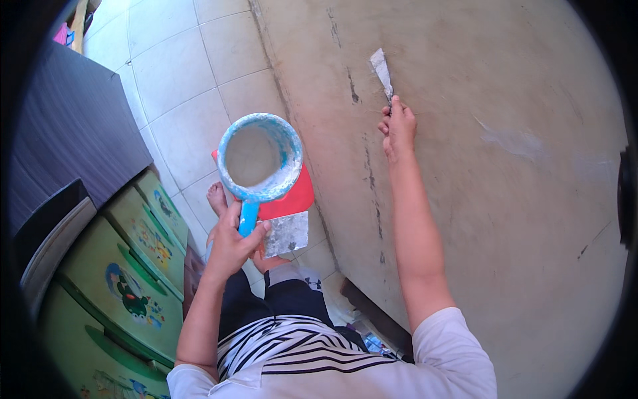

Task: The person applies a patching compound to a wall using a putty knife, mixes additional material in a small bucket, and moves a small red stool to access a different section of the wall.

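Note:
My left hand [232, 241] is closed round the handle of a blue plastic dipper [290, 181], whose rim and inner wall are smeared white. Greyish, murky matter [251, 158] lies inside the dipper. A wide, stained metal scraper blade [287, 234] juts out beside the same hand, seemingly gripped along with the handle. Farther up on the right, my right hand [400, 130] is wrapped round the short handle of a putty knife [380, 68]. The knife's whitened blade points away from me, at or close to the tan wall [492, 239]; contact cannot be made out.
Dark cracks and a whitish smear [515, 141] mark the wall. Beneath the dipper is a red plastic surface [300, 193], over a white tiled floor [183, 100]. Green drawers [126, 266] and a dark cabinet [80, 120] stand close on my left. A dark board [375, 319] leans low by the wall.

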### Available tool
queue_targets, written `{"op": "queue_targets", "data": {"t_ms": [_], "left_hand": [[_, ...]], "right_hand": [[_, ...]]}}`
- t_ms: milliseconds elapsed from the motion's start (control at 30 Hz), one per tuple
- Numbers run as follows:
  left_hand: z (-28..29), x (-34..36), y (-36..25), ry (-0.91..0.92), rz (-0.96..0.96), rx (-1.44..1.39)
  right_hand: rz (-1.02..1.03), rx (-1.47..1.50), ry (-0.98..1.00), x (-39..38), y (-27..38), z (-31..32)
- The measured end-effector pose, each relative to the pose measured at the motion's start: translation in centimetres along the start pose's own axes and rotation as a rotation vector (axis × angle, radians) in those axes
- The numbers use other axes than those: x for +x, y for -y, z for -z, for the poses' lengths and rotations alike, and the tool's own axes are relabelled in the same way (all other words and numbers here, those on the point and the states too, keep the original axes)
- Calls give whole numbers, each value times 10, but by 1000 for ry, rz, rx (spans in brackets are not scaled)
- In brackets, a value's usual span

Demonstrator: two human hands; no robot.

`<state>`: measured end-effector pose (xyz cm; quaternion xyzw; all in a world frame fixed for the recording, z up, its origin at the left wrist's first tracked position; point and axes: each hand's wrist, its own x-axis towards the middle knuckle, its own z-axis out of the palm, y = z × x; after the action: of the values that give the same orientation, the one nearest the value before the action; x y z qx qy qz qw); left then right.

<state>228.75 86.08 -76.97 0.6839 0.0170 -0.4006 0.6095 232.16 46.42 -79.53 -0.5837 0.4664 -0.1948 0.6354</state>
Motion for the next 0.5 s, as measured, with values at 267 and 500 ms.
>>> {"op": "queue_targets", "data": {"t_ms": [267,500], "left_hand": [[3,-2,1,16,0,15],[2,-8,-21,18,143,20]], "right_hand": [[-76,-90,-135,-57,-38,17],[-56,-67,-71,14,-22,-12]]}}
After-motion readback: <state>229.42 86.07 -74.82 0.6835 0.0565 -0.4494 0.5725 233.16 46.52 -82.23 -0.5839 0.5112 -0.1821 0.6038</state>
